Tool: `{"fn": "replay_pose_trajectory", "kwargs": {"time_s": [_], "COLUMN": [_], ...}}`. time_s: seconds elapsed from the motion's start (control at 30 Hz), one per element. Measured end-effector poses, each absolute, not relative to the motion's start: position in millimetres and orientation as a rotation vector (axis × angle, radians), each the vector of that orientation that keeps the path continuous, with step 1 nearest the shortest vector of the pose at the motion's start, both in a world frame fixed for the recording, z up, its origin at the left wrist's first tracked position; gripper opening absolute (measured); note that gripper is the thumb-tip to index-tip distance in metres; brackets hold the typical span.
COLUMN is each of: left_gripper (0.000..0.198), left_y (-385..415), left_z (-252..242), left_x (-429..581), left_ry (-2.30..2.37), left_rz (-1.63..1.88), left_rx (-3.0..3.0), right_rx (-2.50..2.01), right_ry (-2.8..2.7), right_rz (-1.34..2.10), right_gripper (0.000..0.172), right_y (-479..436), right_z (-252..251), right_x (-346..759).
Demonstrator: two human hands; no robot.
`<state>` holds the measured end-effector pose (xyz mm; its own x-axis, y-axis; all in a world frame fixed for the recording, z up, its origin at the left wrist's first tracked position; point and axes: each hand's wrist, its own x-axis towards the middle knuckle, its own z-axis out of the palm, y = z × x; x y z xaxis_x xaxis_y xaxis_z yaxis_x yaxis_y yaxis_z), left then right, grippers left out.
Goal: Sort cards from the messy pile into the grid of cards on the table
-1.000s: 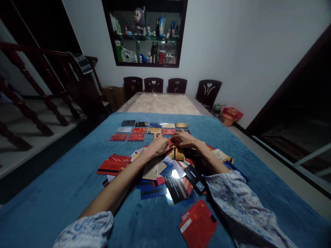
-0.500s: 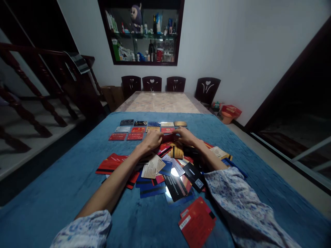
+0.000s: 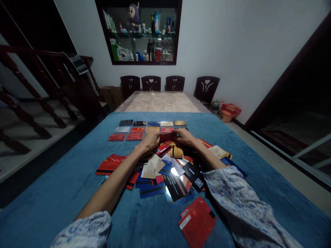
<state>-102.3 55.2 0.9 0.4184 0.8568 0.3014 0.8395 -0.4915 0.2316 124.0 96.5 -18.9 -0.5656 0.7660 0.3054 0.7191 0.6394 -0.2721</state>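
Observation:
Both hands meet over the far edge of a loose heap of cards, with a dark red card (image 3: 167,136) held between them. My left hand (image 3: 151,140) grips its left end and my right hand (image 3: 184,136) its right end, fingers closed. Beyond the hands lie neat rows of cards, among them a red card (image 3: 117,137) at the left and a gold card (image 3: 180,123) at the far right. Under my forearms spreads the heap, with a beige card (image 3: 149,168), a black card (image 3: 192,175) and blue cards (image 3: 152,189). My hands partly cover the nearer rows.
Red cards (image 3: 198,222) lie apart near the front edge. A blue cloth (image 3: 77,165) covers the near table; the stone tabletop (image 3: 162,100) shows beyond. Dark chairs (image 3: 151,83) stand at the far end, a wooden railing (image 3: 38,82) at the left.
The hands stay almost in place, still holding the red card, which looks slightly more level. The whole view has shifted a little.

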Motion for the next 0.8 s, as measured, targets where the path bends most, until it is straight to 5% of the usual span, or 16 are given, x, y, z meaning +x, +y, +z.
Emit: {"fn": "replay_pose_trajectory", "kwargs": {"time_s": [0.8], "left_gripper": [0.032], "left_y": [41.2], "left_z": [15.6], "left_x": [-100.4], "left_ry": [1.742], "left_rz": [0.521], "left_rx": [2.539], "right_rx": [-1.069], "right_ry": [-2.292], "right_rz": [0.228], "right_gripper": [0.016], "right_y": [91.4], "right_z": [-15.8], "right_x": [110.1]}}
